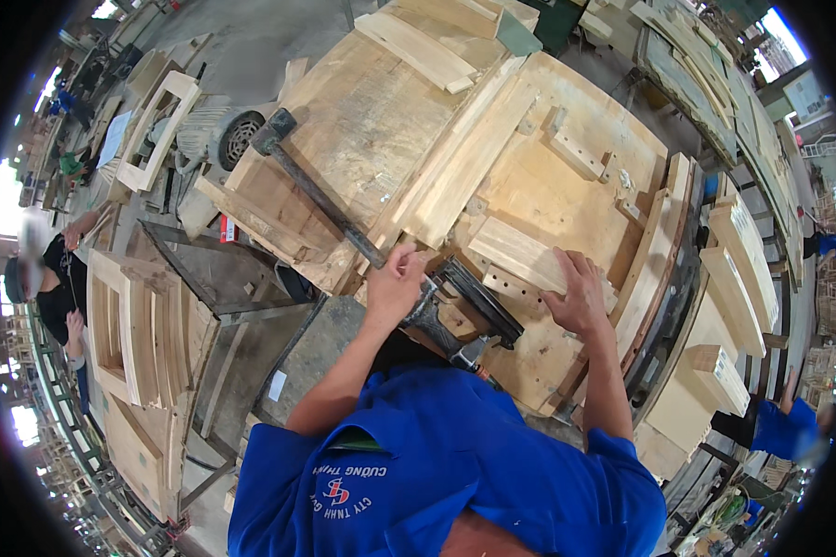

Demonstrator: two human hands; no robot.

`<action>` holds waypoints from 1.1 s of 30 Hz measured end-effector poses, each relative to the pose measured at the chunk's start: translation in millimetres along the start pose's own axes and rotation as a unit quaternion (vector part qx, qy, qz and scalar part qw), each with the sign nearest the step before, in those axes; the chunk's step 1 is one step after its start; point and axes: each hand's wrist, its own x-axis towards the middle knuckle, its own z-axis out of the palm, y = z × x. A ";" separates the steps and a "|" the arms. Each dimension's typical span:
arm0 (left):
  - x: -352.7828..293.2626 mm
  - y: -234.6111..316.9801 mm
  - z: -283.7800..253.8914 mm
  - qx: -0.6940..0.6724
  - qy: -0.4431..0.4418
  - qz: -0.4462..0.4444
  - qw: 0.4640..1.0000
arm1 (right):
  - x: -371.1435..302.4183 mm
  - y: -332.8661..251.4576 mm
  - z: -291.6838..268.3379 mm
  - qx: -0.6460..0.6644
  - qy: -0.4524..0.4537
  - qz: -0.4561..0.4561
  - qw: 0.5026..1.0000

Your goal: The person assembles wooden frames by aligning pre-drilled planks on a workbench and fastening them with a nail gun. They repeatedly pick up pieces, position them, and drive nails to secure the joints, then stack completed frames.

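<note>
My left hand (398,286) has its fingers curled together beside the near end of long pale wooden strips (474,153); whatever may be between the fingertips is too small to make out. The handle end of a hammer (325,197) lies close to those fingers, its dark head farther left. My right hand (581,292) spans a short, flat wooden board (515,251), thumb along the near edge and fingers over the far edge. Between my hands, near my body, a black nail gun (469,302) rests on the plywood worktop (599,107). Beside the short board shows a drilled wooden block (509,286).
Another drilled block (574,153) stands on the worktop's far part. Curved wooden rails (655,246) edge its right side. Stacked curved pieces (743,255) lie farther right. At left are stacked wooden frames (135,325) and a person in black (60,278); another person in blue (778,429) is at right.
</note>
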 end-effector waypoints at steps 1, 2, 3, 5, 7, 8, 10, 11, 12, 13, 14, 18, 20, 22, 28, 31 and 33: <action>-0.1 1.2 -4.2 0.081 0.030 0.008 0.996 | 0.9 0.6 1.8 0.012 -0.008 -0.005 1.000; 0.1 2.3 -1.5 0.040 0.035 0.000 0.999 | 1.4 0.3 5.0 0.024 -0.016 -0.010 1.000; 0.8 3.5 2.8 0.000 0.038 -0.009 0.999 | 1.3 0.2 8.0 0.036 -0.023 -0.013 0.999; 6.8 -0.4 4.5 -0.089 0.039 -0.023 0.995 | 6.0 -5.6 12.1 0.037 -0.033 -0.012 0.999; 26.8 -3.4 7.0 -0.185 0.027 -0.036 0.982 | 10.9 -7.4 13.8 0.034 -0.035 -0.016 0.999; 35.6 -4.6 9.4 -0.172 0.033 -0.045 0.983 | 12.7 -6.6 15.8 0.031 -0.031 -0.020 0.999; 51.2 -6.2 16.0 -0.147 0.046 -0.064 0.986 | 15.0 -5.0 17.4 0.031 -0.030 -0.022 0.999; 55.7 -8.1 17.2 -0.139 0.040 -0.070 0.987 | 17.0 -4.5 17.8 0.034 -0.032 -0.022 0.999; 59.1 -10.3 17.2 -0.133 0.036 -0.076 0.988 | 20.2 -4.6 18.2 0.036 -0.035 -0.025 0.998; 62.2 -12.4 16.4 -0.129 0.036 -0.083 0.987 | 22.0 -2.4 19.7 0.024 -0.036 -0.024 0.999; 63.2 -9.8 12.6 -0.101 0.033 -0.087 0.991 | 26.8 -0.6 22.8 0.016 -0.036 -0.036 0.999; 75.5 -61.6 -8.0 -0.179 -0.116 0.084 0.973 | 30.8 -3.7 30.3 0.005 -0.088 -0.016 0.996; 39.3 -47.1 -0.7 0.054 -0.039 0.113 0.991 | 8.1 23.1 53.8 0.054 -0.048 0.006 0.997; -25.8 5.3 -18.5 0.217 0.009 0.178 0.960 | 1.5 28.1 55.5 0.055 -0.019 0.021 0.998; -132.2 -68.3 -193.4 0.390 0.201 -0.004 0.899 | 19.3 14.0 49.4 0.059 -0.045 -0.018 0.997; -133.1 -61.3 -329.9 0.375 0.523 -0.049 0.764 | 11.4 2.7 38.3 0.016 -0.054 0.008 0.998; -139.8 -39.9 -421.4 0.354 0.540 -0.138 0.751 | 17.7 -8.4 42.3 -0.007 -0.072 0.037 0.997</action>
